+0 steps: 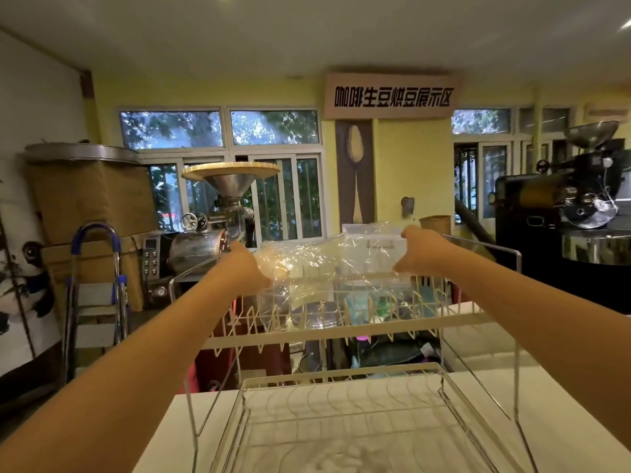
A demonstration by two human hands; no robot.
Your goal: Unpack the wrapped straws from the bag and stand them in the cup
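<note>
A clear, crinkled plastic bag [327, 261] hangs stretched between my two hands above the top tier of a white wire dish rack [341, 332]. My left hand [244, 268] grips its left end and my right hand [421, 249] grips its right end. Pale, thin shapes show through the film, but I cannot tell whether they are the straws. A brown paper cup [435, 224] stands behind the rack, just right of my right hand.
The rack's lower tier [341, 411] rests on a white counter [553, 421]. Behind stand a funnel-topped grinder [230, 196], a folded step ladder [97, 295] at left and a black coffee roaster [563, 206] at right. Dishes and clutter show under the rack.
</note>
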